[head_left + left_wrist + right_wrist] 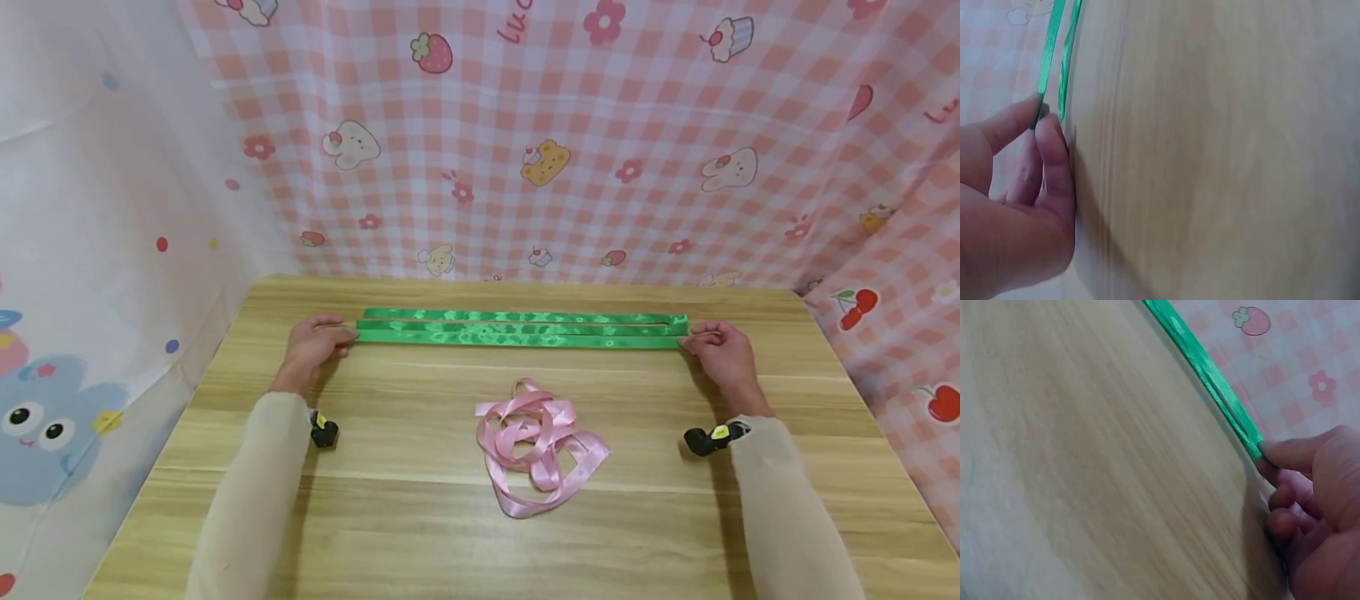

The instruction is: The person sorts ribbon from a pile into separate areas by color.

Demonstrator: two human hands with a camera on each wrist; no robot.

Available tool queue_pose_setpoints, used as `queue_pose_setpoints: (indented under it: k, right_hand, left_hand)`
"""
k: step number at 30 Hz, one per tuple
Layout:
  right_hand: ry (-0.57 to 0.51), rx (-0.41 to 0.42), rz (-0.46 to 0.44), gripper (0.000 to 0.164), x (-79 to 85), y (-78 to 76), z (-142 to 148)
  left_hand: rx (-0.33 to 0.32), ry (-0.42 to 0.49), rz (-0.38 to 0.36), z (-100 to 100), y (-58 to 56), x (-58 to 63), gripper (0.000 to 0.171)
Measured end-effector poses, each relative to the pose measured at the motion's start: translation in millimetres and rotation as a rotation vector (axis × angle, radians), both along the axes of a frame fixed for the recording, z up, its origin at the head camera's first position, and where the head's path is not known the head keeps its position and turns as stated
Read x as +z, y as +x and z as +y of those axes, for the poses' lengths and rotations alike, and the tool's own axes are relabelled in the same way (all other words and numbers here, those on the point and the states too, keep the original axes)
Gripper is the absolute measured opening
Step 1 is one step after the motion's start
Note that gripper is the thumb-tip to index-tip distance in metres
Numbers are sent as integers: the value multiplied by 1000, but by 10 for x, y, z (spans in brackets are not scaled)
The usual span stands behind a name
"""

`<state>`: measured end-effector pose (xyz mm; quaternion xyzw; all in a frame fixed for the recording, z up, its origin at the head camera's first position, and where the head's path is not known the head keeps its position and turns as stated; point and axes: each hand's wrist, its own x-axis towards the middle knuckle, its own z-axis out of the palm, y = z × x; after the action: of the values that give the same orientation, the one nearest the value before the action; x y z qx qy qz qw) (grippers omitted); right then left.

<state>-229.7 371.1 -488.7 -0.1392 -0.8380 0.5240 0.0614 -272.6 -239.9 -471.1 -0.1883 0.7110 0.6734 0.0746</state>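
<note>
A shiny green ribbon stretches left to right near the back of the table, laid back and forth in three parallel rows. At its left end, my left hand pinches the front row between thumb and fingertip. The pinched green ribbon rises above the table in the left wrist view, beside another strand. My right hand pinches the ribbon's front right corner, where thumb and finger meet on the green edge in the right wrist view. Closer to me, a pink satin ribbon lies in a loose heap of loops.
The wooden table has its back edge along a pink checked curtain with cartoon prints. A white printed curtain hangs at the left. Black wrist cameras sit at both sleeve cuffs.
</note>
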Motion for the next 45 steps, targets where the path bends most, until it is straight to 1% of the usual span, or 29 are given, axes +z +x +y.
queue_pose_setpoints:
  k: [3, 7, 10, 13, 16, 20, 25, 30, 33, 37, 41, 43, 45]
  right_hand:
    - [80, -34, 8, 28, -22, -28, -15]
    - [168, -72, -14, 27, -24, -53, -54]
    - [205, -99, -23, 26, -26, -67, -85]
    - [216, -118, -13, 27, -27, -77, -110]
    - [215, -135, -10, 28, -23, -84, -138]
    - [208, -153, -20, 29, -16, -92, -170]
    - [214, -167, -36, 30, -17, -100, -176]
    - [229, -171, -59, 30, -1, -88, -168]
    - [226, -163, -67, 31, 4, -81, -161]
    - [226, -140, -62, 36, 20, -57, -155]
    - [226, -120, -37, 43, 39, -21, -162]
    - [223, -114, -24, 44, 59, 11, -187]
    - [217, -89, -5, 43, 92, 57, -241]
  left_hand:
    - [15, -98, -5, 42, -3, 10, 52]
    - [27, -211, -33, 86, 11, 41, 52]
    - [33, -267, -56, 115, 23, 57, 52]
    - [42, -304, -74, 139, 29, 73, 50]
    - [63, -293, -81, 155, 22, 79, 50]
    - [73, -263, -82, 154, 8, 63, 49]
    - [73, -275, -79, 155, -2, 44, 47]
    - [54, -311, -71, 152, 1, 40, 48]
    - [51, -306, -67, 149, 2, 36, 48]
    - [41, -283, -47, 139, 33, 42, 50]
    - [32, -261, 0, 127, 71, 42, 54]
    - [40, -257, 26, 124, 91, 45, 54]
    - [36, -273, 54, 139, 126, 67, 55]
